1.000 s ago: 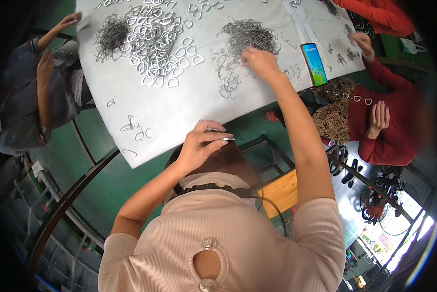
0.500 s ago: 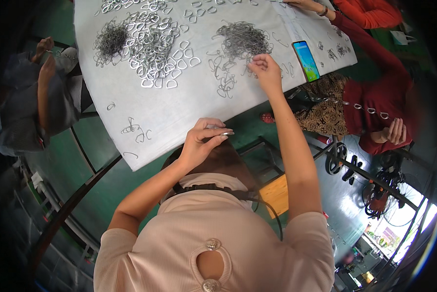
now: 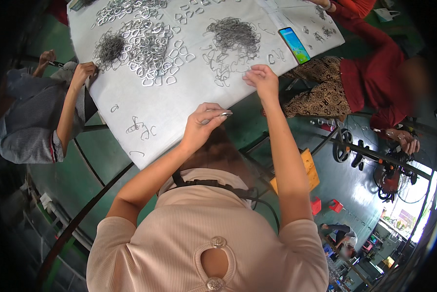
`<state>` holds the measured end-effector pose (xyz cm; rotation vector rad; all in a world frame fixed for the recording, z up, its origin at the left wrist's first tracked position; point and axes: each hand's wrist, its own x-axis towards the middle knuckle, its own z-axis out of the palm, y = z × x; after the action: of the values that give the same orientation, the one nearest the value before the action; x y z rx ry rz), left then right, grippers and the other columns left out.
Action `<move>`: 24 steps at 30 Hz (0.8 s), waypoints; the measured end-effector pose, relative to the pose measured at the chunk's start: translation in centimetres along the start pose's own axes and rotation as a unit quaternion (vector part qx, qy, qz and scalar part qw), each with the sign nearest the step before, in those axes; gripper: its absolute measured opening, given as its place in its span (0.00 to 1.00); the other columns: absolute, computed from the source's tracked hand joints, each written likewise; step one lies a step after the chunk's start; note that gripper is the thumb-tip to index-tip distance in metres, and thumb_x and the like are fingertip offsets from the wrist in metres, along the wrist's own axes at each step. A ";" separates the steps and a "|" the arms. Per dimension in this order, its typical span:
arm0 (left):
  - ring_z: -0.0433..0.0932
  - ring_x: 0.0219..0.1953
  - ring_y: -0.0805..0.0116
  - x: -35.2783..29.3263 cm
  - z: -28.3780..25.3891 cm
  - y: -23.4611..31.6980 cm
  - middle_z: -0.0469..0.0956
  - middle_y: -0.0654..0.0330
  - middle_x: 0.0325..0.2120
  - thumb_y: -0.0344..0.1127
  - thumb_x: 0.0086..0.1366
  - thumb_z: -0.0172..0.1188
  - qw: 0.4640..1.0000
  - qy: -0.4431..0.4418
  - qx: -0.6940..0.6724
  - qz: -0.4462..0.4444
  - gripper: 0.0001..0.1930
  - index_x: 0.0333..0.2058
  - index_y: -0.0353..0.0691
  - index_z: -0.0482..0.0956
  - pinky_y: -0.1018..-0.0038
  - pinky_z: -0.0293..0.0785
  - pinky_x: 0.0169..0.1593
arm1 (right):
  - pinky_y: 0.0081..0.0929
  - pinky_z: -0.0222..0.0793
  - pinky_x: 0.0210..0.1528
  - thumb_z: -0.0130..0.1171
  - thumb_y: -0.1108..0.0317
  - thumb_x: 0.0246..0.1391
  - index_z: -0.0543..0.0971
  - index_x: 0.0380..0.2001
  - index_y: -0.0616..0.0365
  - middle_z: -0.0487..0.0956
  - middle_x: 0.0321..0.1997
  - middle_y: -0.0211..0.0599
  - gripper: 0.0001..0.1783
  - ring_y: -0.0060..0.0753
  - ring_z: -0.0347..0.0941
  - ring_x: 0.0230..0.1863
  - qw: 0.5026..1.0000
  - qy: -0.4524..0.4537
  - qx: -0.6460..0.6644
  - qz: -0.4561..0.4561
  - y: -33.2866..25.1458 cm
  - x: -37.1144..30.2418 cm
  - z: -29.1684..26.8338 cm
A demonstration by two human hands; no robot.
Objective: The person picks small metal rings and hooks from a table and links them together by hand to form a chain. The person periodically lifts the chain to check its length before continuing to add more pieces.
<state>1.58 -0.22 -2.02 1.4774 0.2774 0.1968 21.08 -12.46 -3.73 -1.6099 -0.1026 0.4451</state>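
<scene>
One metal piece (image 3: 224, 115) pinched in left hand (image 3: 199, 129) fingers, lying crosswise, right hand (image 3: 262, 80) fingers touching wire pile (image 3: 235, 36)

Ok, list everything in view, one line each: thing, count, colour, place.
white sheet: one, covers the table
D-shaped metal rings: many, silver, heaped upper left
tangled wire clips: one pile, grey, top centre
dark wire pile: one, far left of the sheet
phone: one, lit blue-green screen, right edge
co-workers: two, striped grey sleeve at left, red top at right
left hand: pinches a small silver metal piece
right hand: on the sheet beside loose clips
</scene>
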 end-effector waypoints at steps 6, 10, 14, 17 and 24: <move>0.71 0.36 0.75 -0.8 -0.3 0.4 0.73 0.62 0.36 0.29 0.60 0.60 1.000 -0.004 -0.015 -0.001 0.08 0.38 0.41 0.83 0.80 0.70 0.38 | 0.21 0.76 0.31 0.61 0.79 0.48 0.71 0.37 0.69 0.77 0.32 0.44 0.13 0.32 0.78 0.30 0.999 -0.041 0.004 -0.004 -1.7 0.4 2.5; 0.71 0.37 0.75 -1.3 -0.7 1.0 0.73 0.62 0.36 0.30 0.60 0.60 1.000 0.004 -0.013 -0.007 0.08 0.38 0.41 0.83 0.79 0.70 0.38 | 0.21 0.74 0.33 0.61 0.78 0.48 0.71 0.37 0.68 0.77 0.32 0.43 0.13 0.30 0.78 0.31 0.999 -0.039 -0.012 0.000 -6.2 -7.4 1.9; 0.71 0.38 0.73 -1.3 -0.8 0.5 0.74 0.62 0.36 0.31 0.60 0.60 1.000 0.007 0.002 0.022 0.08 0.38 0.42 0.83 0.78 0.69 0.41 | 0.20 0.74 0.34 0.61 0.80 0.48 0.71 0.35 0.65 0.77 0.32 0.39 0.11 0.27 0.77 0.31 0.999 -0.031 0.039 0.013 -6.0 -14.7 1.6; 0.71 0.40 0.72 -1.5 -0.6 0.6 0.75 0.62 0.36 0.30 0.59 0.61 1.000 0.009 -0.012 0.014 0.09 0.38 0.42 0.83 0.77 0.68 0.42 | 0.20 0.74 0.35 0.60 0.81 0.49 0.71 0.35 0.65 0.77 0.32 0.39 0.11 0.26 0.77 0.32 0.996 -0.006 0.094 0.005 -4.7 -16.2 2.8; 0.71 0.41 0.70 -1.9 0.0 0.5 0.76 0.62 0.35 0.30 0.58 0.62 0.998 0.021 -0.065 0.011 0.09 0.38 0.42 0.83 0.76 0.68 0.44 | 0.21 0.75 0.38 0.59 0.82 0.50 0.70 0.34 0.65 0.77 0.33 0.40 0.09 0.26 0.76 0.34 0.993 0.053 0.093 -0.050 -4.4 -16.7 4.4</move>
<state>-0.16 -0.75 -1.36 1.3498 0.2777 0.2588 5.12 -13.39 4.19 -1.4339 -0.0597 0.2831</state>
